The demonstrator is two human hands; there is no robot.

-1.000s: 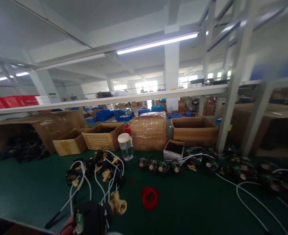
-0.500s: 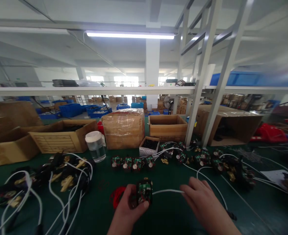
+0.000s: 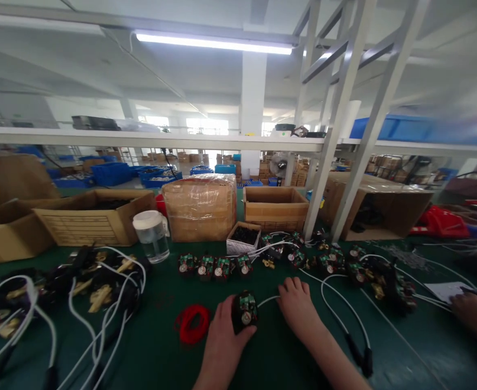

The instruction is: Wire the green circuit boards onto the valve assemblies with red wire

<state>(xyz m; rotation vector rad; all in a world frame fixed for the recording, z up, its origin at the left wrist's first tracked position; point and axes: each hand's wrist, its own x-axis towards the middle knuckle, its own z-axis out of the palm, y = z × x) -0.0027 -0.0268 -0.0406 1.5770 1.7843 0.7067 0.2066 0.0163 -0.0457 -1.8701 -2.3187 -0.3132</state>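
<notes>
Drawing in toward the held unit [image 3: 246, 310], the right hand [image 3: 299, 306] has come nearer to it over the last half second, so less of the white cable [image 3: 268, 299] shows between the two. The left hand [image 3: 224, 336] carries about the same grip on the unit as half a second ago, board side showing. I take this to mean that the work in hand is centred on this one unit and its cable, with both hands now close around it.

The unit sits in the crook of the left hand: the fingers curl round its left side and the thumb lies along its lower right edge, so they are closed on it. Whether its base rests on the green worktop [image 3: 270, 363] cannot be told. The cable leaves the unit's right side and ends from view at the right hand, which is palm down (whether its fingers pinch the cable or only cover it, I cannot tell). A red coil [image 3: 193, 324] lies just left of the left hand, and a row of similar units [image 3: 222, 267] stands beyond, apart from both hands
</notes>
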